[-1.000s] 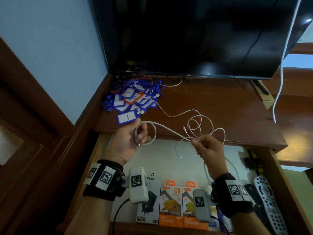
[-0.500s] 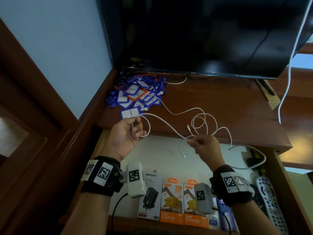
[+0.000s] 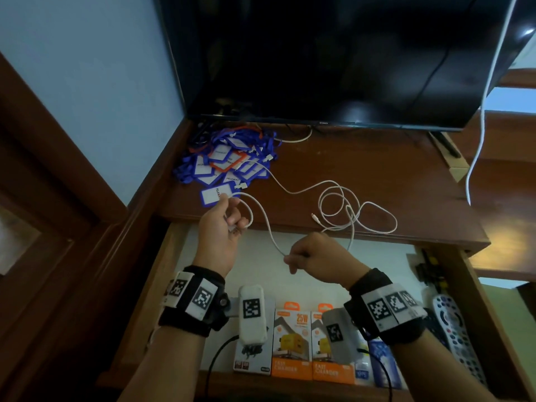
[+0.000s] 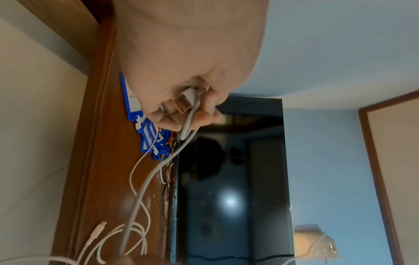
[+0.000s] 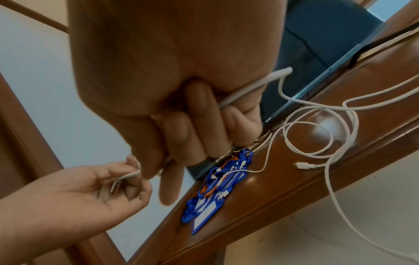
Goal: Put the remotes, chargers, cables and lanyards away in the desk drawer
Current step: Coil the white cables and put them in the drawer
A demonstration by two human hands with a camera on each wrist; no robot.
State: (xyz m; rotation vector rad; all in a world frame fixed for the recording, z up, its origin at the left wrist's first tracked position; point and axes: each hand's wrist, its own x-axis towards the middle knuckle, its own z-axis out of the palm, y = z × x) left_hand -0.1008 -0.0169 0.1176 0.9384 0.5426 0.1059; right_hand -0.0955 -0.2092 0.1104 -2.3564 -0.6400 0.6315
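Observation:
A white cable (image 3: 339, 204) lies in loose loops on the brown desk top (image 3: 362, 175) and runs to both hands. My left hand (image 3: 229, 221) grips its USB plug end (image 4: 184, 100) with a small loop round the fingers, at the desk's front edge. My right hand (image 3: 307, 253) pinches the same cable (image 5: 249, 87) further along, above the open drawer (image 3: 377, 256). A heap of blue and orange lanyards (image 3: 229, 161) with badge holders sits at the desk's back left. Charger boxes (image 3: 293, 340) and a grey remote (image 3: 455, 335) lie in the drawer.
A black TV (image 3: 333, 59) stands along the back of the desk. Another white cable (image 3: 484, 105) hangs down at the right. A blue wall (image 3: 87, 68) and wooden frame close the left side. The drawer's white bottom shows behind the boxes.
My right hand has drawn back toward me and lower over the drawer, pulling the cable through. The left hand keeps its hold on the plug end.

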